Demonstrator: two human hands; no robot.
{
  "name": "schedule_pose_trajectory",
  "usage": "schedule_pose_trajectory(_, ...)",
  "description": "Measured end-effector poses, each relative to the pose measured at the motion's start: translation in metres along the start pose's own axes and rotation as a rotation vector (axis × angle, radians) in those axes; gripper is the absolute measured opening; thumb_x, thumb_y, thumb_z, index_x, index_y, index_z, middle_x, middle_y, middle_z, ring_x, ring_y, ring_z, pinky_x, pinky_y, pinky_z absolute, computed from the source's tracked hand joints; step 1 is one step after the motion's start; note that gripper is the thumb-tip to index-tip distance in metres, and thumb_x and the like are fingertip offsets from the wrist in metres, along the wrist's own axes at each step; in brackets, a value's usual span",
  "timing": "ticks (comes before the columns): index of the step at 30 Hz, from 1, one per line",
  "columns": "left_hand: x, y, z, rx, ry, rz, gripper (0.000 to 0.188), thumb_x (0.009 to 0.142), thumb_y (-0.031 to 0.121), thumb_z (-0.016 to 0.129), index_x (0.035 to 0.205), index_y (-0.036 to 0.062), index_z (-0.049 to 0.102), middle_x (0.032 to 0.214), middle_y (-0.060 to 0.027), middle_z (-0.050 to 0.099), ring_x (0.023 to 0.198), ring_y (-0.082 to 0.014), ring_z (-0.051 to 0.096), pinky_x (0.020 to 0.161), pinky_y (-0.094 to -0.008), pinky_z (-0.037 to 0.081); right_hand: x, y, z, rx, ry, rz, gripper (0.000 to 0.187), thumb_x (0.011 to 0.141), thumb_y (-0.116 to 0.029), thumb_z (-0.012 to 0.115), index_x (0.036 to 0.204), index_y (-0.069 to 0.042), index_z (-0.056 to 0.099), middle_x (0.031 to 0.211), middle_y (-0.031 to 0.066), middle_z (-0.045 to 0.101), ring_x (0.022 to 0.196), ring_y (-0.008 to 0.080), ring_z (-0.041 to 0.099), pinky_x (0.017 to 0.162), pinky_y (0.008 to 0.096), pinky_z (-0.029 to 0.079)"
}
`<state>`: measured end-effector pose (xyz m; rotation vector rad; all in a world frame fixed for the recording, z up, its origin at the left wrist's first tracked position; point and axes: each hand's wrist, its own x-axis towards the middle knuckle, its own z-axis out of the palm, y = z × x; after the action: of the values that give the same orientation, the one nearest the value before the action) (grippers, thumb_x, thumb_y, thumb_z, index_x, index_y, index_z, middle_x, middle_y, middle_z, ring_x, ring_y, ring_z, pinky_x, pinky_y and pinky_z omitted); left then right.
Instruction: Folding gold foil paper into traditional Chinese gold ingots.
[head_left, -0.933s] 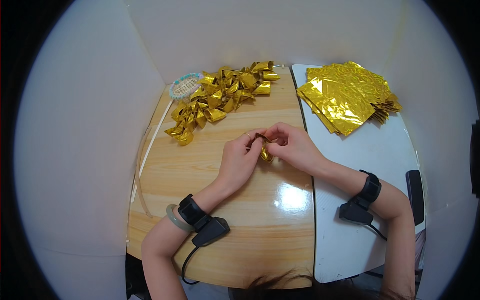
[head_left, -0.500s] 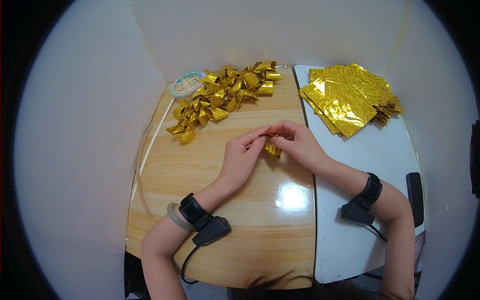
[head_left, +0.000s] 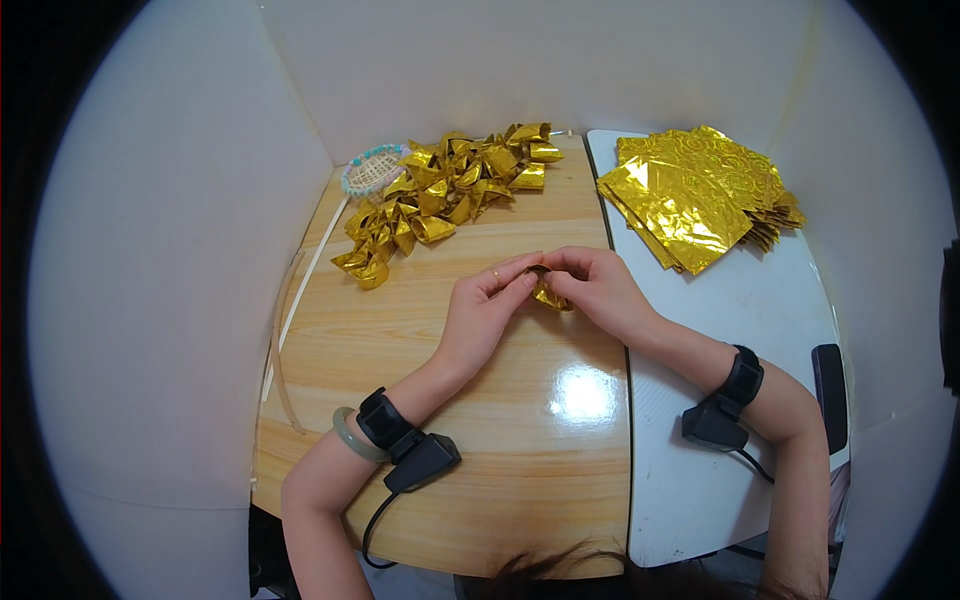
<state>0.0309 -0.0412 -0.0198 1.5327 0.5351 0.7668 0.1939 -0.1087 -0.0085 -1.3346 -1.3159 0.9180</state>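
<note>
Between my two hands, over the wooden tabletop, is a folded gold foil paper piece (head_left: 549, 294). My left hand (head_left: 484, 310) pinches its upper left side with thumb and fingers. On the other side my right hand (head_left: 604, 296) is closed on it too, thumb pressed near its top. The fingers cover part of the piece, so its full shape is hidden. Farther off at the left lies a heap of folded gold foil paper pieces (head_left: 437, 194), curled and pointed. A stack of flat gold foil paper sheets (head_left: 688, 205) lies at the far right.
The wooden tabletop (head_left: 440, 500) meets a white table (head_left: 690, 515) along a dark seam. A small woven basket with a beaded rim (head_left: 372, 172) touches the heap. A dark flat object (head_left: 830, 398) lies at the right edge. Pale walls enclose the back and sides.
The held foil piece has turned slightly and shows a wider, rounder lower edge. My right thumb and fingers have shifted a little; both hands stay in nearly the same place.
</note>
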Motion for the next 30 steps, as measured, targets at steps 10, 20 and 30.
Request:
schedule_pose_trajectory(10, -0.001, 0.002, 0.000, 0.001, -0.016, 0.018, 0.031, 0.093, 0.011, 0.053, 0.122, 0.0011, 0.058, 0.117, -0.0051, 0.060, 0.100, -0.0086, 0.057, 0.086, -0.0233, 0.047, 0.000, 0.002, 0.000, -0.003, 0.003, -0.025, 0.028, 0.084, -0.012, 0.052, 0.103, 0.004, 0.064, 0.079, 0.0047, 0.065, 0.069, 0.0077, 0.055, 0.064, 0.0239, 0.046)
schedule_pose_trajectory(20, -0.002, 0.003, 0.001, -0.010, 0.147, 0.091, 0.035, 0.089, 0.006, 0.058, 0.125, 0.0039, 0.056, 0.105, -0.0039, 0.063, 0.092, -0.0066, 0.057, 0.082, -0.0215, 0.046, 0.003, -0.006, -0.003, 0.236, -0.002, 0.177, 0.041, 0.088, -0.021, 0.057, 0.121, 0.003, 0.050, 0.106, 0.0076, 0.060, 0.091, 0.0124, 0.057, 0.078, 0.0260, 0.046)
schedule_pose_trajectory(30, -0.004, 0.012, 0.006, 0.074, 0.179, 0.038, 0.035, 0.086, 0.000, 0.058, 0.120, 0.0023, 0.057, 0.106, -0.0054, 0.063, 0.094, -0.0080, 0.058, 0.079, -0.0210, 0.047, -0.002, -0.003, -0.002, 0.102, -0.060, 0.016, 0.034, 0.093, -0.011, 0.050, 0.126, 0.001, 0.051, 0.111, 0.0063, 0.062, 0.096, 0.0109, 0.059, 0.080, 0.0248, 0.049)
